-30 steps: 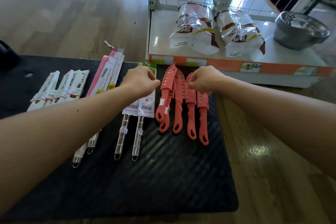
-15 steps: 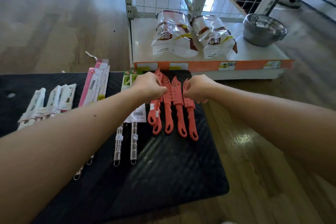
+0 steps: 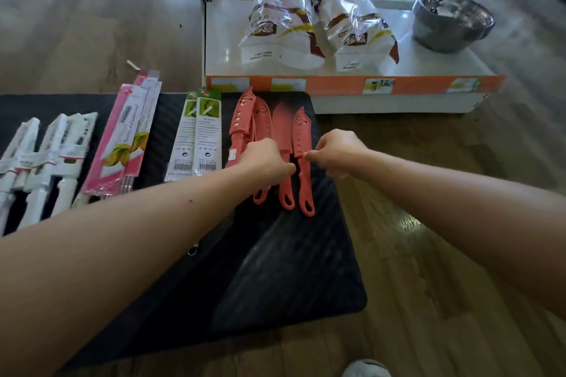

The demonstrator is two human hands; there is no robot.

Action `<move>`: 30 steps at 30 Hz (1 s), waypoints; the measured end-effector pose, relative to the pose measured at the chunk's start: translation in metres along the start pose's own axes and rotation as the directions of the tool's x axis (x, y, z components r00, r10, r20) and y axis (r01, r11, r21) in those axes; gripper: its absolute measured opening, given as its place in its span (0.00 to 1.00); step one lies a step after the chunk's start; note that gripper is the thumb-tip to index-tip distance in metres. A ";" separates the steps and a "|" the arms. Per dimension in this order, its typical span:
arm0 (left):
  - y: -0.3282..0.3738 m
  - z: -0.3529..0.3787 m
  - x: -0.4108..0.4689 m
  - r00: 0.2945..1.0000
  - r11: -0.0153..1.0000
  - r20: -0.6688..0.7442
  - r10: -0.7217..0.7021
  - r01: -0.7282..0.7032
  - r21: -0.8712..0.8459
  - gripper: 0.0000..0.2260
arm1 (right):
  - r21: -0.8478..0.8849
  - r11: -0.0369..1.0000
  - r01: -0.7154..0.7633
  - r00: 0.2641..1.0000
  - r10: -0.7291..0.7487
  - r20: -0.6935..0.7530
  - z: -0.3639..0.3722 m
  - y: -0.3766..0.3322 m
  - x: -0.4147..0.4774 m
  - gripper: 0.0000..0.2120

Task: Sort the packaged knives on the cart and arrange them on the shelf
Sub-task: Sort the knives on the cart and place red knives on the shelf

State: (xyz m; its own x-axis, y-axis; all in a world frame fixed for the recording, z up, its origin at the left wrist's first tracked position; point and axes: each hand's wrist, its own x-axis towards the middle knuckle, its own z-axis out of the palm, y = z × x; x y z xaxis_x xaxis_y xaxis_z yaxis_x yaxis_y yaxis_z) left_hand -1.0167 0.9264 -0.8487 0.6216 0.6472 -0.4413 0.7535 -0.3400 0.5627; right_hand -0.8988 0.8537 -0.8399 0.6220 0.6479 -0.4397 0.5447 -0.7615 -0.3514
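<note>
- Red knives (image 3: 277, 122) lie on the black cart surface (image 3: 291, 269), near the shelf (image 3: 226, 40).
- Left hand (image 3: 265, 162) fingers curl round them; right hand (image 3: 337, 151) pinches the outermost.
- Gather the handles evenly before lifting.

Four coral knives (image 3: 301, 138) in plain sight, maybe a fifth tucked underneath, hard to call. Two green-topped packs (image 3: 208, 131), at least two pink packs (image 3: 122, 144), three or more white packs (image 3: 67, 144), two bags (image 3: 281, 30), one steel bowl (image 3: 450, 21).
</note>
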 end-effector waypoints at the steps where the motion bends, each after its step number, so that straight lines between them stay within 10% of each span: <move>1: 0.001 0.001 0.000 1.000 0.999 -0.006 0.017 -0.016 0.047 0.12 | -0.016 1.000 0.015 1.000 -0.015 0.002 0.004 0.001 -0.001 0.17; 15: 0.011 0.012 0.011 0.998 0.997 -0.057 -0.039 0.043 0.062 0.19 | 0.081 0.995 -0.063 0.998 0.064 -0.002 0.021 0.009 -0.002 0.15; 30: 0.011 0.011 0.023 0.958 0.870 0.102 -0.268 0.286 -0.401 0.20 | 0.461 0.853 -0.245 0.969 0.193 0.157 0.018 0.016 -0.001 0.16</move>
State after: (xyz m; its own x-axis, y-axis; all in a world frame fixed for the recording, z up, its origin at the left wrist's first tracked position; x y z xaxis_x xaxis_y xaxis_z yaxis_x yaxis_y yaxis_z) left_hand -0.9915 0.9304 -0.8604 0.4158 0.6413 -0.6449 0.7478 0.1624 0.6438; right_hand -0.9010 0.8404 -0.8602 0.6188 0.4775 -0.6238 0.0530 -0.8176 -0.5734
